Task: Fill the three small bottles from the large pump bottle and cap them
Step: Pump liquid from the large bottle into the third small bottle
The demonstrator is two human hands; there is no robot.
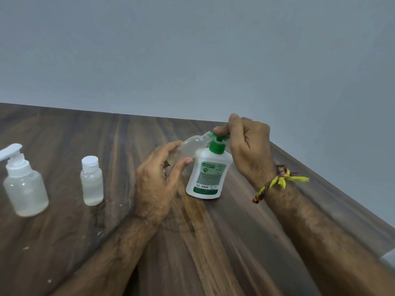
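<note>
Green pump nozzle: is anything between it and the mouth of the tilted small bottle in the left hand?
Nothing visible. The left hand tilts the small bottle with its mouth against the green pump nozzle, which the right hand presses.

White pump bottle [208,174], green pump; dark wood-grain table [64,129]; yellow-maroon wristband [275,181].

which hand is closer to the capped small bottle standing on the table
Left. The left hand, tilting an uncapped clear bottle, is just right of the capped small bottle; the right hand is farther, on the green pump.
</note>
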